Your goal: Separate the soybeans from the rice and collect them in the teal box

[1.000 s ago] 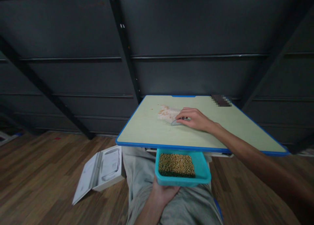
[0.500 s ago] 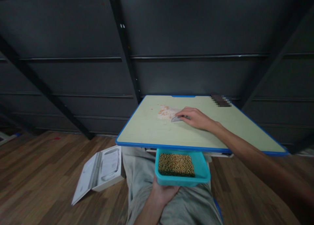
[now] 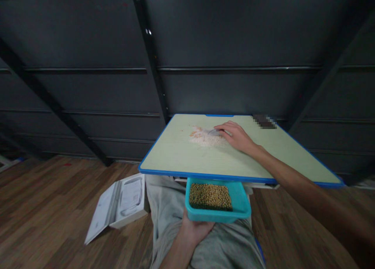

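Note:
My left hand [image 3: 195, 230] holds a teal tray [image 3: 241, 206] from underneath, just below the near edge of a small blue-rimmed desk [image 3: 181, 159]. The tray is filled with small yellow-green beans [image 3: 210, 196]. My right hand [image 3: 234, 135] reaches across the desk with its fingers closed on a small grey scoop-like tool [image 3: 215, 132]. The tool rests at the far side of a pile of pale grains with orange bits [image 3: 203, 137] lying on the desk.
An open white box [image 3: 118, 205] lies on the wooden floor to the left of my legs. A dark panelled wall with slanted metal beams stands behind the desk. A small dark object [image 3: 264, 121] sits at the desk's far right corner.
My right hand has moved the tool from the near right of the grain pile to its far side. The pile now shows more fully. The tray and left hand stay still.

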`<state>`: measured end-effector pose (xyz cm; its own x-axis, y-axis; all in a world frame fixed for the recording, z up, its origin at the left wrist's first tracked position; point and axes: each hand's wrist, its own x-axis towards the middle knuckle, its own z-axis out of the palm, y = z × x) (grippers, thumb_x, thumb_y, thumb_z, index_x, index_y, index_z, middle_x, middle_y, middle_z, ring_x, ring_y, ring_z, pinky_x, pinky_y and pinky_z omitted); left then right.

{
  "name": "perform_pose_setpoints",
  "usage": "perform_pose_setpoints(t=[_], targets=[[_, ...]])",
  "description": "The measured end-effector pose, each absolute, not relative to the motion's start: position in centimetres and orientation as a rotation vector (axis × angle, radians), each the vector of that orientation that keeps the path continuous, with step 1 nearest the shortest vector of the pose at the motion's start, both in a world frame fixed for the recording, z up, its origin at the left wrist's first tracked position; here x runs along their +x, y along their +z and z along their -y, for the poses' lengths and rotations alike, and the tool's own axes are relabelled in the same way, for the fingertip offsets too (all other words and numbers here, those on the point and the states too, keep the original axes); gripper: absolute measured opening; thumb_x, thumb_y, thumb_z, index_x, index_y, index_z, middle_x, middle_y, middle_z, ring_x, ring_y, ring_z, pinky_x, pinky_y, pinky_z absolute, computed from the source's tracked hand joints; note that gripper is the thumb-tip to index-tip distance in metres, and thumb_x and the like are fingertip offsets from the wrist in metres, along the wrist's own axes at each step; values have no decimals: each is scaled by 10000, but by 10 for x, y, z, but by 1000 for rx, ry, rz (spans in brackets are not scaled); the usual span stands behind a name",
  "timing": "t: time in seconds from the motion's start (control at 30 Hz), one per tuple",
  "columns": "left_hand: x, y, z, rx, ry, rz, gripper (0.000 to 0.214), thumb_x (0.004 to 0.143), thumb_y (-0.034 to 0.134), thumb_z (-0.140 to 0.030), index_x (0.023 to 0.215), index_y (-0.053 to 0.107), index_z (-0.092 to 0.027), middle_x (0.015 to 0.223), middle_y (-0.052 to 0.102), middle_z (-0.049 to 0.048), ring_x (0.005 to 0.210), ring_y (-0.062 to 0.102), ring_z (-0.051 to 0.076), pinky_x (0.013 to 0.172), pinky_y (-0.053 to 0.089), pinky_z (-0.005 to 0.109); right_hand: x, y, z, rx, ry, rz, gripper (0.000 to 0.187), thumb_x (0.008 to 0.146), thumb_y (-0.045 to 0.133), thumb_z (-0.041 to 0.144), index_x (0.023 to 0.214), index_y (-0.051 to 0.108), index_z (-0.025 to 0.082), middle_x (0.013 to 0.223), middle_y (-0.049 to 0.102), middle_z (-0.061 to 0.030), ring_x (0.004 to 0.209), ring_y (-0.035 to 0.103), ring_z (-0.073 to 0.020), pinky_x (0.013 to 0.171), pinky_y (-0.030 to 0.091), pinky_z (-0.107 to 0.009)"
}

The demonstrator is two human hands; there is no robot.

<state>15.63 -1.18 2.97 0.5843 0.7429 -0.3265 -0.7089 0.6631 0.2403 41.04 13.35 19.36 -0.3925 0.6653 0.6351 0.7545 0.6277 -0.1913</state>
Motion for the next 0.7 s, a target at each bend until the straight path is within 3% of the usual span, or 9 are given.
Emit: perform_pose_setpoints(t=[0.43,0.7], targets=[[157,33,12,77,832,-402,421,878,598,-245,1281,714,-272,1124,842,56,1173,729,302,1175,455,515,418,184,-144,-1203,-6,2011,271,995,558,173,1167,754,247,1203,779,-83,1118,718,-270,1020,547,-491],[156,26,13,-12,847,-427,384,954,551,-265,1299,716,-295,1113,842,64,1092,754,306,1096,518,546,412,188,-137,-1187,47,2052,264,990,570,188,1169,760,233,1184,787,-82,1081,731,-261,974,569,-460]])
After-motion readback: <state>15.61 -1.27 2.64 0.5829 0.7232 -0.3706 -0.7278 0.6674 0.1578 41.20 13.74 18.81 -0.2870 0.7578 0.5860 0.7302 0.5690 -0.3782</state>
